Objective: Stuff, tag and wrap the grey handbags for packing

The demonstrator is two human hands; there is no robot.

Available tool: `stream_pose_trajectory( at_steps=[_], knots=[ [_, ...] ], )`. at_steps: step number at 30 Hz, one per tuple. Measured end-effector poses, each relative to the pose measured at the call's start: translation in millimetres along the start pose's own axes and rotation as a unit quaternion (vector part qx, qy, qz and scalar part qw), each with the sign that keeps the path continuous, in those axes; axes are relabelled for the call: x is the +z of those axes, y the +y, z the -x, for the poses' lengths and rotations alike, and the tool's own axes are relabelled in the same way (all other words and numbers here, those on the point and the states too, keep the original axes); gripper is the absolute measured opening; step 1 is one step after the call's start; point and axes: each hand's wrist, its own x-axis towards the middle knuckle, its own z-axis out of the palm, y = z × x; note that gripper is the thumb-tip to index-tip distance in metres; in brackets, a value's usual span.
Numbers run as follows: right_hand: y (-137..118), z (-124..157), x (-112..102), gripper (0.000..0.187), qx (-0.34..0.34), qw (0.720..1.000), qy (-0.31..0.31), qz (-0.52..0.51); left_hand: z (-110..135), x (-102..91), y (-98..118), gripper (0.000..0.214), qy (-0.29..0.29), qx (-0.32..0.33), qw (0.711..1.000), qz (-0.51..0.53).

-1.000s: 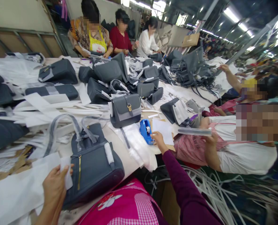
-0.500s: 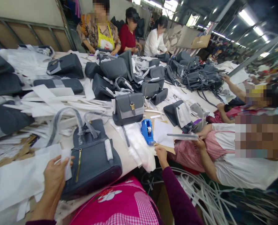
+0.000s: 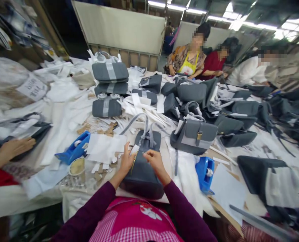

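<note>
A dark grey handbag [image 3: 141,171] with a gold zipper lies on the table right in front of me. My left hand [image 3: 126,161] pinches a small white paper slip [image 3: 134,149] against the bag's zipper side. My right hand [image 3: 156,163] rests on top of the bag, fingers curled and pinched at the same spot. Whether it holds anything is not visible. The bag's grey handles [image 3: 145,126] stick up behind my hands.
A blue tape dispenser [image 3: 205,173] sits right of the bag and another [image 3: 72,151] to the left. Several grey handbags [image 3: 195,136] and white paper sheets [image 3: 102,146] cover the table. Another person's hand [image 3: 14,147] rests at left; people sit across.
My view has swung left. My right hand left the tape dispenser and came onto the handbag beside my left hand, which still holds the paper slip.
</note>
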Motion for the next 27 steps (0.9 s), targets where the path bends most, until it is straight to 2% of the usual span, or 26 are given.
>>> stream_pose_trajectory(
  at_steps=[3, 7, 12, 19, 22, 24, 27],
  knots=[
    [-10.7, -29.6, 39.9, 0.018, -0.013, 0.995, -0.031, 0.097, 6.1, -3.0, 2.6, 0.059, 0.024, 0.046, 0.997, -0.059],
    [-9.2, -48.4, 56.2, 0.015, 0.009, 0.983, -0.041, 0.177, 7.7, -2.2, -3.5, 0.049, 0.028, 0.07, 0.995, -0.069],
    [-5.7, -56.0, 56.2, 0.013, 0.036, 0.963, -0.069, 0.256, 6.3, -1.2, -13.5, 0.019, 0.019, 0.079, 0.993, -0.088],
    [10.0, -61.9, 37.1, 0.006, 0.039, 0.954, -0.127, 0.268, 3.0, -2.9, -16.7, 0.015, 0.001, 0.063, 0.996, -0.069],
    [20.1, -66.6, 33.4, 0.014, 0.032, 0.961, -0.153, 0.23, -2.1, -5.2, -19.4, 0.014, -0.027, 0.036, 0.999, -0.01],
    [26.1, -69.6, 34.6, 0.016, 0.021, 0.966, -0.159, 0.203, -6.7, -8.5, -21.3, 0.017, -0.067, 0.019, 0.996, 0.053],
    [32.1, -72.4, 39.8, 0.016, -0.016, 0.974, -0.154, 0.166, -12.9, -14.9, -23.1, 0.027, -0.138, -0.029, 0.977, 0.158]
  ],
)
